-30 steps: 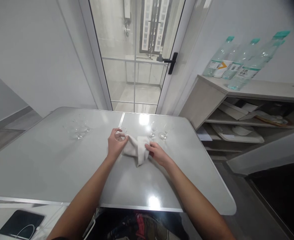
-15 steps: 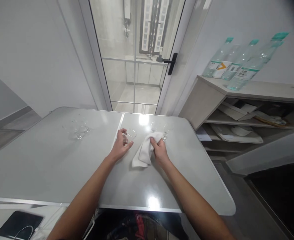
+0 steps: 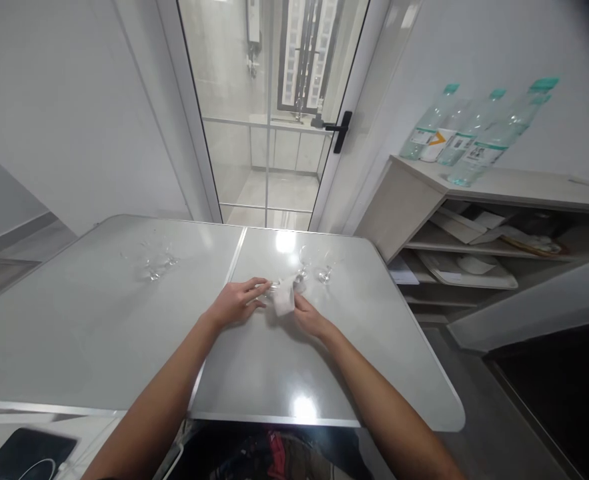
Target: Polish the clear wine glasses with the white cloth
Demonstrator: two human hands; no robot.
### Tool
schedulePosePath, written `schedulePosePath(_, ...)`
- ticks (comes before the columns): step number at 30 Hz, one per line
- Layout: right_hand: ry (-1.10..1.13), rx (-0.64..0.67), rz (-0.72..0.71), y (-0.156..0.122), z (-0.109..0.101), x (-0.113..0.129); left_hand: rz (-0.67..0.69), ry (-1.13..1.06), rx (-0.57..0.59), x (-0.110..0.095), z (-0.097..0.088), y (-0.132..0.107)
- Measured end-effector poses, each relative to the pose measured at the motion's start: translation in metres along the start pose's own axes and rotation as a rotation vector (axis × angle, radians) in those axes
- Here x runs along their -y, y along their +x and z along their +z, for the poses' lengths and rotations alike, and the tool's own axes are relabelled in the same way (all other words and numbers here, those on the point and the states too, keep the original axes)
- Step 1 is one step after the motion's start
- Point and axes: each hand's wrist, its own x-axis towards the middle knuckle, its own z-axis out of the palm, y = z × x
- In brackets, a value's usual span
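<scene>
My left hand (image 3: pixel 240 300) is closed round a clear drinking glass (image 3: pixel 269 291), tipped on its side above the table with its far end toward the cloth. In my right hand (image 3: pixel 310 316) is a white cloth (image 3: pixel 285 297), bunched up and pressed against the glass. The cloth and my fingers hide much of this glass. Just beyond my right hand, clear glasses (image 3: pixel 324 274) stand on the table. More clear glasses (image 3: pixel 153 270) stand in a group on the left half of the table; their thin outlines are hard to separate.
The grey table (image 3: pixel 99 333) has a pale seam across it. Behind it is a glass door (image 3: pixel 244 160) with a black handle (image 3: pixel 343 132). On the right, several plastic bottles (image 3: pixel 469 163) stand on a shelf unit (image 3: pixel 414 200). A dark tablet (image 3: pixel 27 453) lies at lower left.
My left hand has turned the glass from upright onto its side and moved it toward the cloth. My right hand has brought the cloth left onto the glass. The view has shifted slightly.
</scene>
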Motion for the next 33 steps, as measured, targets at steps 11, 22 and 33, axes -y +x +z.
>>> schedulePosePath(11, -0.178, -0.098, 0.011, 0.002, 0.007, 0.009, -0.290, -0.257, 0.105, -0.014, 0.007, 0.007)
schedulePosePath(22, -0.318, -0.088, -0.192, -0.001, 0.000, 0.009, -0.651, -0.933, 0.297, -0.017, -0.015, 0.022)
schedulePosePath(33, 0.465, -0.400, 0.201, 0.004, 0.018, -0.001, -0.560, -0.563, -0.398, -0.020, 0.006, 0.014)
